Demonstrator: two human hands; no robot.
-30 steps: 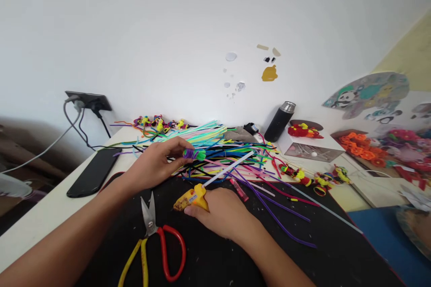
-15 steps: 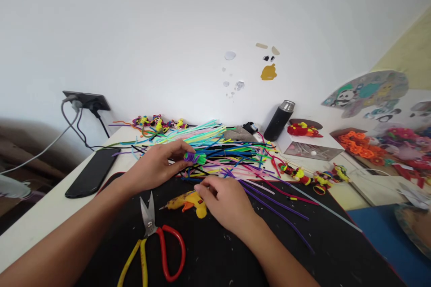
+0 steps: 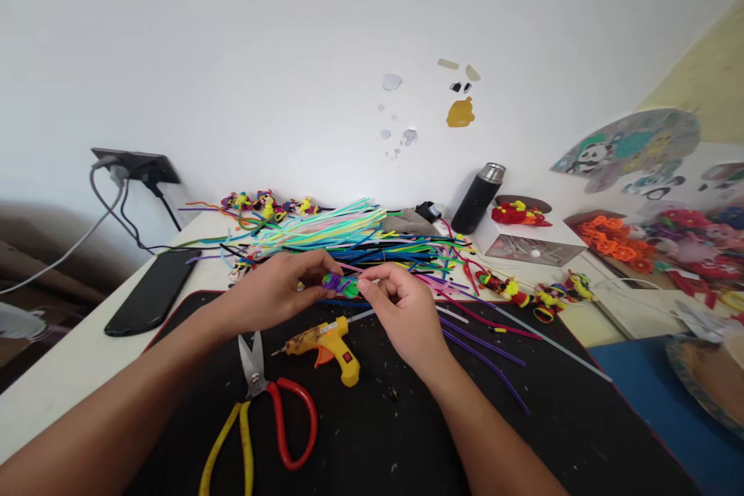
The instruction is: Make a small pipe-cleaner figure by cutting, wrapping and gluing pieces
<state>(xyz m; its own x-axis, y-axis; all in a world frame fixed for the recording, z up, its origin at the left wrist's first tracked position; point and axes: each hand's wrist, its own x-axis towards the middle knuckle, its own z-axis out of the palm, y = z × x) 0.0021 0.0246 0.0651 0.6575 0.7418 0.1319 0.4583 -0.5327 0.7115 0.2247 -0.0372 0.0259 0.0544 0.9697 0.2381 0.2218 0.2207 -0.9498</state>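
A small purple and green pipe-cleaner piece (image 3: 339, 283) is pinched between both hands above the black mat (image 3: 372, 434). My left hand (image 3: 279, 287) grips its left end with closed fingers. My right hand (image 3: 401, 310) pinches its right, green end with thumb and forefinger. A yellow glue gun (image 3: 325, 342) lies on the mat just below the hands, untouched. Scissors (image 3: 267, 411) with one red and one yellow handle lie to its left.
A heap of coloured pipe cleaners (image 3: 360, 244) lies behind the hands. A black phone (image 3: 152, 292) lies at the left, a black flask (image 3: 477, 198) stands at the back. Small finished figures (image 3: 535, 296) and a white box (image 3: 532, 236) are at the right.
My right hand let go of the glue gun, which now lies on the mat, and rose to pinch the green end of the piece in my left hand.
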